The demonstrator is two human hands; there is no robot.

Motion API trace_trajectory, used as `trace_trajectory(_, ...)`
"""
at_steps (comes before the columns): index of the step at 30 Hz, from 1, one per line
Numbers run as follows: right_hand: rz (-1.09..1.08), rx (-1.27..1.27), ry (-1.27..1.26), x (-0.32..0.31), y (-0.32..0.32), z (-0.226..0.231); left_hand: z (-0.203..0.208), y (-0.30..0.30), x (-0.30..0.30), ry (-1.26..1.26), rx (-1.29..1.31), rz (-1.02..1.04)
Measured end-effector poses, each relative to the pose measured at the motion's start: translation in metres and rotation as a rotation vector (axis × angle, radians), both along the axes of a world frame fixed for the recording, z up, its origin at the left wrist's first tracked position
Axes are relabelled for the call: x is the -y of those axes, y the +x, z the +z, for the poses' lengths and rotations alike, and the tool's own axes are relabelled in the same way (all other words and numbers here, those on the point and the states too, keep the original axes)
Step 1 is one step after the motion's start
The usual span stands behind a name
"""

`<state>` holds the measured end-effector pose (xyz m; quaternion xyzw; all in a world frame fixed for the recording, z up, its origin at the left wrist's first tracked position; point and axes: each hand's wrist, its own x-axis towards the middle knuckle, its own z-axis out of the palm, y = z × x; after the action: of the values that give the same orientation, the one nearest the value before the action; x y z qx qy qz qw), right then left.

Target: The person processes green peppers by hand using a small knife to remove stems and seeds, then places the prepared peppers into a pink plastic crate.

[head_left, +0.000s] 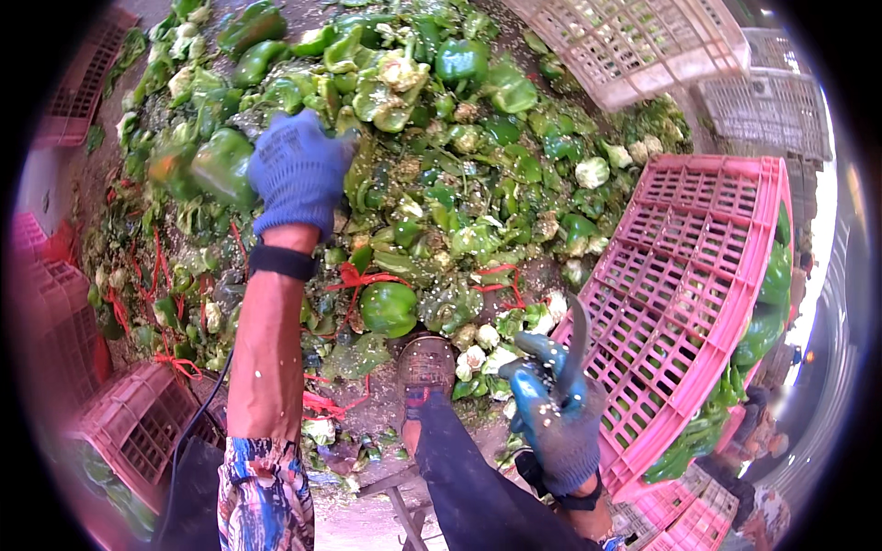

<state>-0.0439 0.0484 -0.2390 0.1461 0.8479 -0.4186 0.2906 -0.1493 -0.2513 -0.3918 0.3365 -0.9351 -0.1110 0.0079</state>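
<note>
My left hand (299, 174), in a blue-violet knit glove, is over a heap of green pepper pieces. A motion-smeared green bell pepper (225, 168) sits right beside its outer edge. Its thumb sticks out to the right; the other fingertips are hidden, so whether it grips anything is unclear. My right hand (556, 418), in a grey glove with teal coating, is closed round a knife with a short curved blade (577, 349) pointing up. Below the left hand, near my shoe (427, 363), lies a whole green bell pepper (388, 309).
Beside my right hand leans a pink plastic crate (675, 294) holding green peppers. A pale crate (634, 46) stands at the far right, and a pink crate (138, 432) at the near left. Red strips (326, 404) and pale pepper cores (473, 360) litter the ground.
</note>
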Motion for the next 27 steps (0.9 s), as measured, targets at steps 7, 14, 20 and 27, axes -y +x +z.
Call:
trace_trajectory(7,0.089,0.124,0.012,0.0,0.014,-0.035,-0.023,-0.004,-0.03,-0.207,-0.082,-0.21)
trace_trajectory(14,0.128,0.143,0.021,-0.007,0.009,-0.052,-0.049,0.043,-0.042,0.016,-0.402,-0.457)
trace_trajectory(20,-0.093,0.069,-0.232,0.011,-0.02,-0.09,-0.02,0.124,-0.066,0.066,-0.465,-0.643)
trace_trajectory(27,-0.016,0.155,-0.557,0.037,-0.025,-0.115,-0.008,0.156,-0.093,0.178,-0.552,-0.674)
